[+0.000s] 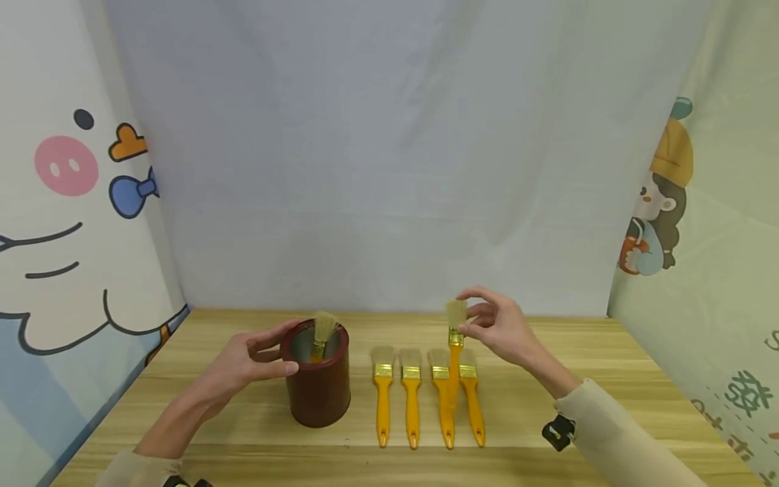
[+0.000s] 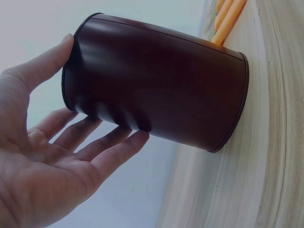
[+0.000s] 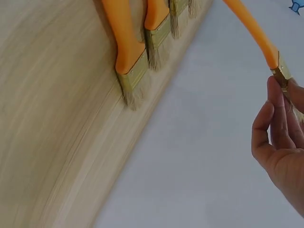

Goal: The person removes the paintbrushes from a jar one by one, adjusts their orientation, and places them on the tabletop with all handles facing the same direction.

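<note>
A dark red-brown cylindrical pot (image 1: 319, 399) stands upright on the table, one paintbrush (image 1: 324, 328) inside it with bristles up. My left hand (image 1: 243, 358) holds the pot from its left side. In the left wrist view, the thumb lies at the rim and the fingers touch the wall of the pot (image 2: 156, 80). My right hand (image 1: 502, 328) pinches another paintbrush (image 1: 455, 338) near its metal band, raised off the table with its orange handle hanging down. The right wrist view shows thumb and fingers around that band.
Several more paintbrushes with orange handles lie side by side on the wooden table (image 1: 231, 433), right of the pot, bristles toward the back; the leftmost paintbrush (image 1: 383, 399) is nearest the pot. A pale cloth (image 1: 377, 169) hangs behind, with printed cloths at both sides.
</note>
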{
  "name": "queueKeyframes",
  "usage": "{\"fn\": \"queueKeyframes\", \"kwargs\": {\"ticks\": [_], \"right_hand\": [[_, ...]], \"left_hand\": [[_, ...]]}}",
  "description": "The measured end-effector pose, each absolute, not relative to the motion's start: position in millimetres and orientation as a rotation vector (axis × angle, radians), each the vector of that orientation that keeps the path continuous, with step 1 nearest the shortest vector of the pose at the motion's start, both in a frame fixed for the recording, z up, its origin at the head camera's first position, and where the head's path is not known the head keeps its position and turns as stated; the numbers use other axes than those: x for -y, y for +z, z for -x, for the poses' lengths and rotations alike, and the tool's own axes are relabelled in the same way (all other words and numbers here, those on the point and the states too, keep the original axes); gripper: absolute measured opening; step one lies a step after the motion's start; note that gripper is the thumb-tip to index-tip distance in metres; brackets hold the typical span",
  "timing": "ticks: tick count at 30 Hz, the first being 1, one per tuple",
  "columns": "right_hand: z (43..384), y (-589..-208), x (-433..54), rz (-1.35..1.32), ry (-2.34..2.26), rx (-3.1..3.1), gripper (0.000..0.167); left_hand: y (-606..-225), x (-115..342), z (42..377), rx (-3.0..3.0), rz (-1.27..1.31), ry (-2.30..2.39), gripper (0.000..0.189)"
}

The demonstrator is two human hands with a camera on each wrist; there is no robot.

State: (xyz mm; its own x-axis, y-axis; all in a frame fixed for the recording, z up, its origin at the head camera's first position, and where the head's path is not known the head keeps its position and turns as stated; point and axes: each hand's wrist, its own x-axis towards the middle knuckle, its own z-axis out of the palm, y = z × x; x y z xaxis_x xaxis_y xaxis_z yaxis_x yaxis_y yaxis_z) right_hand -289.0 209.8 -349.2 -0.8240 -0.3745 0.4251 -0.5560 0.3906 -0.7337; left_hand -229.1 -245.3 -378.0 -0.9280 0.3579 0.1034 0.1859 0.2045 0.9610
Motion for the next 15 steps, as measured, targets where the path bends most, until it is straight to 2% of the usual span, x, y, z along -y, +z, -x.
{"fn": "queueKeyframes", "kwargs": {"ticks": [15], "right_hand": [[286,-358,-260,-0.776,1.402,2.552,0.044]], "left_hand": [[-379,246,230,-2.326,-0.537,1.817,0.074]]}}
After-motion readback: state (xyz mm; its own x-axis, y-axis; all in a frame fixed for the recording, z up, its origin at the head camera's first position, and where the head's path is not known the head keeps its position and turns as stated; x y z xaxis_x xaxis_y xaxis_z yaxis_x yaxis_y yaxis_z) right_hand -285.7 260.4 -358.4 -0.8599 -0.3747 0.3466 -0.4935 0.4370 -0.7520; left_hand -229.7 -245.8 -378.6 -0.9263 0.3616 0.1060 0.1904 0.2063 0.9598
